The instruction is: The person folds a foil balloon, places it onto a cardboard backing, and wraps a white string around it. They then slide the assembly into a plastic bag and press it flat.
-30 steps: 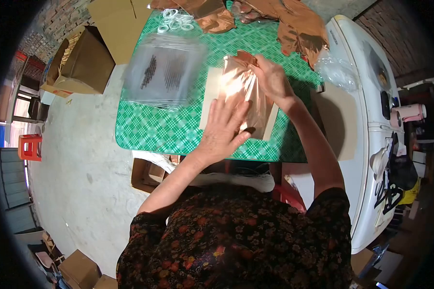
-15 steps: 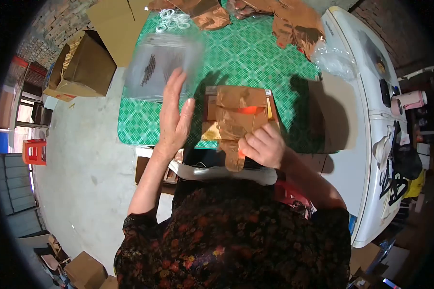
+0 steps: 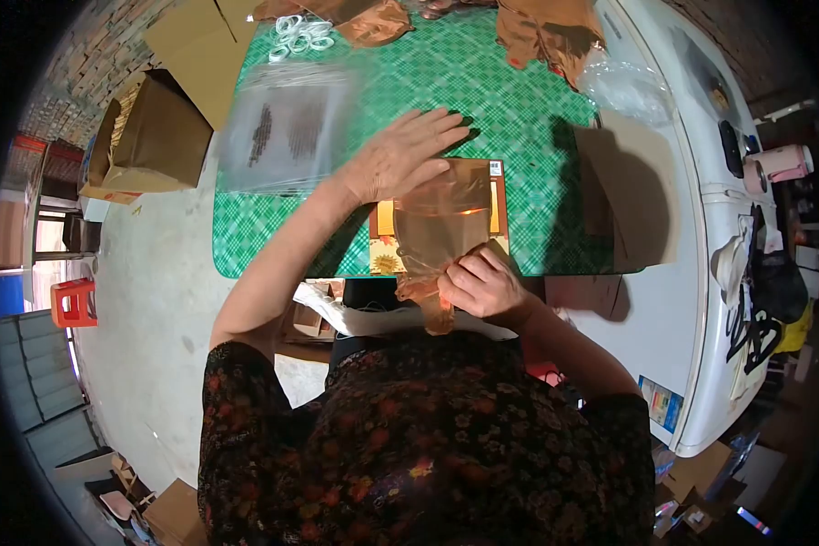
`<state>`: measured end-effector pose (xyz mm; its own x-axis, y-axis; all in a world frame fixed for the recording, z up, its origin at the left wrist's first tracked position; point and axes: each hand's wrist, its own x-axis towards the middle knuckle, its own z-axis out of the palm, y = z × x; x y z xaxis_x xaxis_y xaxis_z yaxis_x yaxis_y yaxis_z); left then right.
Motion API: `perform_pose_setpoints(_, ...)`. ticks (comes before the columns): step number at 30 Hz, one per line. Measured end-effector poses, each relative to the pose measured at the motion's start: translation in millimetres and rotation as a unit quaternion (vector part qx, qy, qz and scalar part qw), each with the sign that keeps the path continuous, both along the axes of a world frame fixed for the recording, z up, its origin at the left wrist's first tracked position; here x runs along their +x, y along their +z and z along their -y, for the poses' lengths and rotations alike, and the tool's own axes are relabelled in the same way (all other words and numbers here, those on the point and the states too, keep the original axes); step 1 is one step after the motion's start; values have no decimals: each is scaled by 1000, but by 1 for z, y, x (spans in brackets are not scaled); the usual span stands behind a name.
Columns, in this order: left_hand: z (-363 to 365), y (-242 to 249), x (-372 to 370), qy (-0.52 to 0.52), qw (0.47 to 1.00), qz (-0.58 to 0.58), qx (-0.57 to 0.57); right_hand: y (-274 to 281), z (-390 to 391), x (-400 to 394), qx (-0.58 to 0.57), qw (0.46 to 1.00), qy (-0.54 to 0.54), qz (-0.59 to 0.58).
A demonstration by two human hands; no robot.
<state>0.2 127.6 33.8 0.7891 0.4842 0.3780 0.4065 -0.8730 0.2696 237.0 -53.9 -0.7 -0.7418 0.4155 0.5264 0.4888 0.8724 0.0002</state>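
A sheer brown nylon garment (image 3: 441,232), which looks like hosiery, lies over a printed brown and yellow card (image 3: 384,259) at the table's near edge. My left hand (image 3: 405,156) rests flat across its upper end, fingers stretched and together, palm down. Gathered fabric at the lower end is in my closed right hand (image 3: 484,284), and a loose tail of it hangs past the table edge. A thin orange strip shows on the garment. What lies under my left palm is hidden.
A stack of clear plastic sleeves (image 3: 287,127) is on the green checked tablecloth (image 3: 528,209). White rings (image 3: 300,35) and more brown garments (image 3: 546,36) are at the back. Clear plastic (image 3: 623,86) and cardboard (image 3: 632,191) lie right, beside a white fridge (image 3: 692,364). An open carton (image 3: 164,132) stands left.
My left hand has moved right from beside the sleeves onto the garment's upper end. The garment now lies straighter and smoother over the card. My right hand keeps its hold, slightly lower.
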Motion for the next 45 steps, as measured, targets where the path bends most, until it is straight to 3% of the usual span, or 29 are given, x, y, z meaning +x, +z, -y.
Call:
perform_pose_setpoints(6, -13, -20, 3, -74, 992, -90, 40, -2, -1, -4, -19, 999, 1, -34)
perform_pose_setpoints(12, -13, -26, -3, -74, 987, -135, 53, -13, -3, -6, -28, 998, 1, -51)
perform_pose_setpoints(26, 4, -14, 3, -96, 985, -134, 45, -7, -1, -5, -106, 992, -11, -62)
perform_pose_setpoints(35, 23, -25, 6, -70, 990, -121, -7, -2, 0, -6, -70, 993, -43, -81)
perform_pose_setpoints(38, 22, -26, 6, -70, 989, -128, 0, -20, 2, 1, 29, 987, -100, -125)
perform_pose_setpoints(41, 23, -27, 6, -70, 989, -129, 2, -14, 16, 31, -39, 982, -182, -27)
perform_pose_setpoints(43, 22, -27, 6, -69, 988, -137, 1, 12, 25, 38, -167, 956, -241, -7)
perform_pose_setpoints(45, 22, -27, 6, -69, 989, -134, -1, 5, 28, 45, -157, 957, -241, 39)
